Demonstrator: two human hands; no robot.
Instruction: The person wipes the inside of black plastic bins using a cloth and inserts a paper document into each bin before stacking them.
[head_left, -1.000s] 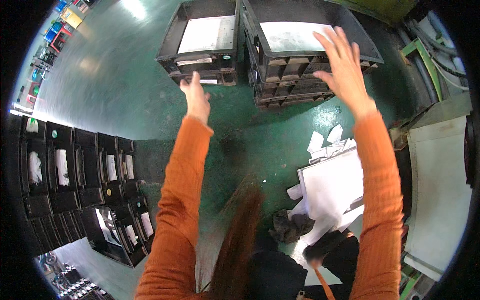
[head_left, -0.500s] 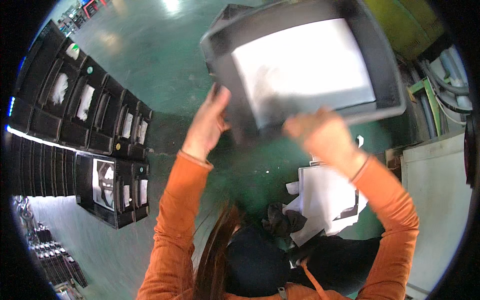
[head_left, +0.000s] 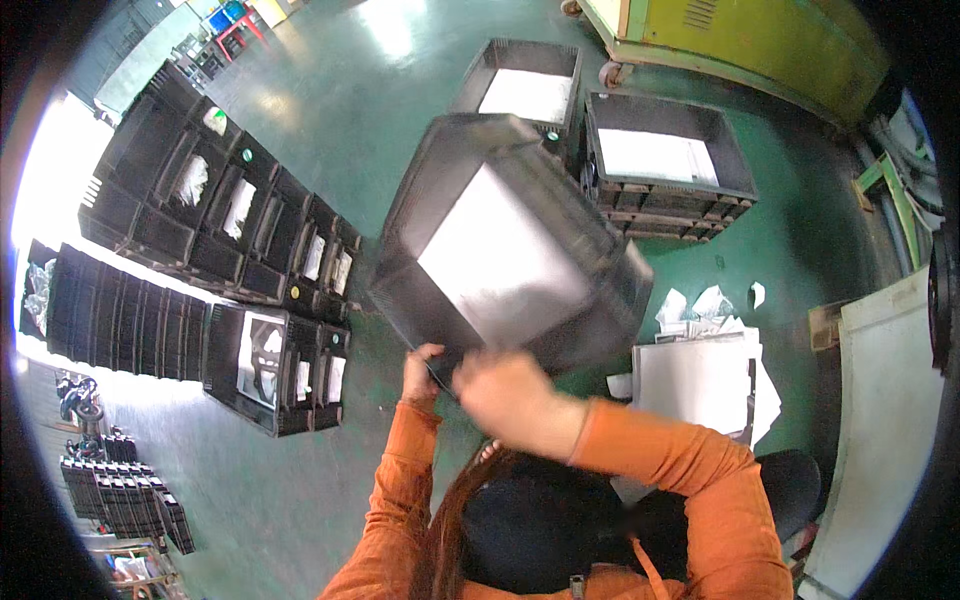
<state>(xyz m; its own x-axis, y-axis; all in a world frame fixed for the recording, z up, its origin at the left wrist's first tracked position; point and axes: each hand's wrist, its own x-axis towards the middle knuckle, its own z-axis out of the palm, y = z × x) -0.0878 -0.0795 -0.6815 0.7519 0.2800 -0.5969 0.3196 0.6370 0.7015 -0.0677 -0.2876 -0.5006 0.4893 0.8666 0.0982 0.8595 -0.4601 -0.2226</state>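
A black plastic crate (head_left: pixel 425 195), blurred by motion, is held turned at an angle in front of me. On its bottom lies a white sheet (head_left: pixel 490 250). At the crate's near left corner, my left hand (head_left: pixel 421 374) grips the rim with the thumb showing. My right hand (head_left: pixel 515 398) is closed at the near rim, just right of the left one; its fingertips are smeared and partly hidden. Beyond the held crate stand a far black crate (head_left: pixel 530 58) and a stack of black crates (head_left: pixel 668 198), each with white sheets inside.
On the left stand tall stacks of black crates (head_left: pixel 135 280), some holding white or clear-wrapped contents. A pile of white sheets (head_left: pixel 690 380) lies low at my right. A yellow-green cabinet on casters (head_left: pixel 740 50) stands far right, with a pale panel (head_left: pixel 880 400) nearer.
The held crate has turned and come nearer and to the left, with both hands on it. My right hand has moved left toward the left hand. The crates behind have come into view.
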